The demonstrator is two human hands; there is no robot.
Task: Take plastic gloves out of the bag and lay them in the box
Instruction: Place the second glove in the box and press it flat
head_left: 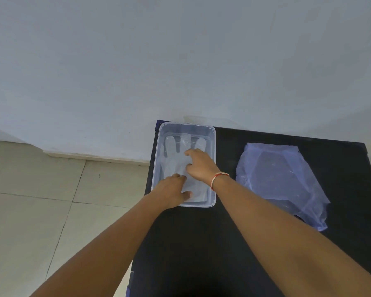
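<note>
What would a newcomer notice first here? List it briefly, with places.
Both hands, left and right, press a clear glove flat inside the clear box at the black table's far left corner. To the box's right lies a crumpled bluish bag.

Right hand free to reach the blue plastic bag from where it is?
Probably yes. The right hand rests on the clear plastic glove in the clear plastic box, and the translucent blue plastic bag lies beside it on the black table, nothing between.
</note>
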